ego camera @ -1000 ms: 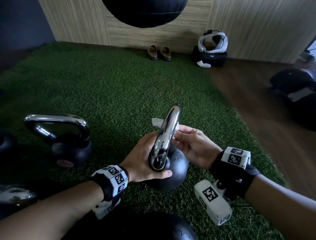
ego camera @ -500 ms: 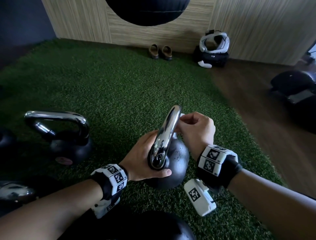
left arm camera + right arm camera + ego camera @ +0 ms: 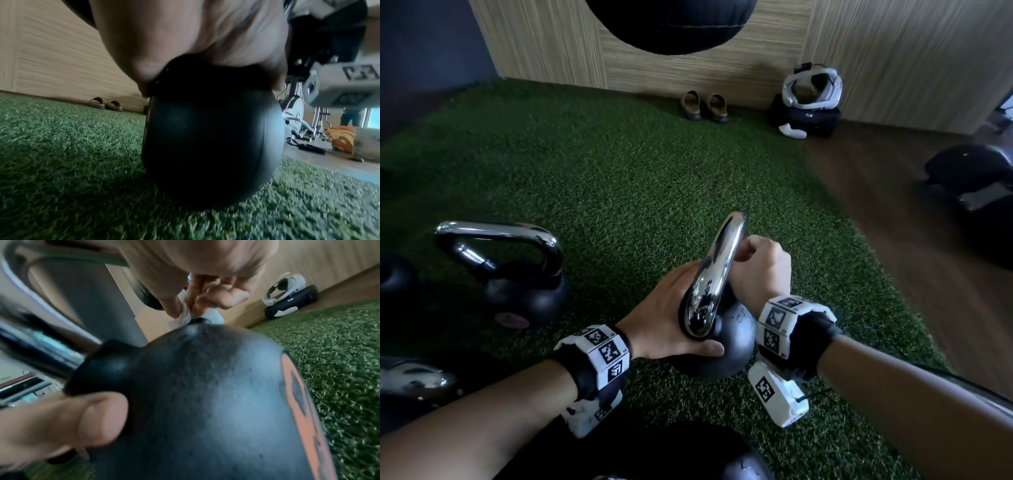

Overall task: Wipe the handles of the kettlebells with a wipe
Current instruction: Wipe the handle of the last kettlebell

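The left hand steadies the kettlebell on the grass, grip curled round it; the right hand pinches the wipe against the handle.

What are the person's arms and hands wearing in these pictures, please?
Both forearms are bare, without sleeves or gloves. Each wrist carries a black strap with white blocks printed with black square markers, left band and right band. A white boxy camera unit hangs beneath the right wrist, trailing a thin cable.

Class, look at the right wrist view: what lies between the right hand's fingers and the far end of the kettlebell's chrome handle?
A white wipe, pinched by the right hand, lies against the handle; the head view hides it.
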`<state>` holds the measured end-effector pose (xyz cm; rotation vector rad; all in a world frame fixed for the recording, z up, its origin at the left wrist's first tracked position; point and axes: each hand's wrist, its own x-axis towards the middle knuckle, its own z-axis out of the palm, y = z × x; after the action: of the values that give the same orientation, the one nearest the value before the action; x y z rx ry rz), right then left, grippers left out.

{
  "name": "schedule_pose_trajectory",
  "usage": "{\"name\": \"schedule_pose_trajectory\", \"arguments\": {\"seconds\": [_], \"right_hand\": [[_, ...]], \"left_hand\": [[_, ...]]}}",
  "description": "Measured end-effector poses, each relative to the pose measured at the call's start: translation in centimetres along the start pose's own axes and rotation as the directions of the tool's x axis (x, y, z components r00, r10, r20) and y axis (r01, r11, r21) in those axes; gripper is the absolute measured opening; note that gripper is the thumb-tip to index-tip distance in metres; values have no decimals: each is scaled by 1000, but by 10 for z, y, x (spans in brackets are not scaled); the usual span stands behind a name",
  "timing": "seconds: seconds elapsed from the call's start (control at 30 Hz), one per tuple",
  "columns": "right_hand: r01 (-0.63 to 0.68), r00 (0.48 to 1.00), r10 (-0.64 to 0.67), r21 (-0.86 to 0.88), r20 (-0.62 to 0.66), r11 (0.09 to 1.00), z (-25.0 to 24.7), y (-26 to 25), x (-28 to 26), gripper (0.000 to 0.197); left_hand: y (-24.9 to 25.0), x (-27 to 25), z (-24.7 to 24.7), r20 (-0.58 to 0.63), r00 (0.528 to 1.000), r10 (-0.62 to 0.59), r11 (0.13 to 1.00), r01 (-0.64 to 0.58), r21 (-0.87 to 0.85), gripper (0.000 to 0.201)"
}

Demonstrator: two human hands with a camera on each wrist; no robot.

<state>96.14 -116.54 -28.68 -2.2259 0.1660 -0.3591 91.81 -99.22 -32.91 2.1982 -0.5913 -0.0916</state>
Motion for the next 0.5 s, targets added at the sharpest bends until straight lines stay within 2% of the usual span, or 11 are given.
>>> {"name": "schedule_pose_trajectory", "arguments": {"seconds": [0.13,0.2,0.27,0.33,0.4,0.43,0.47,0.5], "right_hand": [[52,998,-52,-15,27,999,0,3,-1,22],[52,997,-52,-3,58,999,-9,6,1,17],[44,997,-46,47,59,998,-25,10,4,15],[20,997,-31,159,67,987,-44,8,11,15],[62,992,-88,251,95,966,-60,1,22,16],[153,977,-181,224,112,963,-65,-3,29,19],[278,941,-301,156,157,948,-68,-8,36,26],[404,880,-412,81,236,911,-69,-15,41,34]], "left_hand": [[5,0,-25,202,978,-49,995,29,99,112],[9,-5,-48,311,948,-68,998,60,36,106],[22,-14,-66,239,966,-93,985,125,-123,93],[42,-24,-74,20,997,-72,988,74,-138,74],[70,-32,-75,-169,986,14,997,-1,77,72],[85,-36,-74,-200,978,51,983,-15,181,76],[99,-39,-72,-196,977,78,966,-26,256,76],[111,-41,-69,-183,978,102,948,-40,316,72]]}}
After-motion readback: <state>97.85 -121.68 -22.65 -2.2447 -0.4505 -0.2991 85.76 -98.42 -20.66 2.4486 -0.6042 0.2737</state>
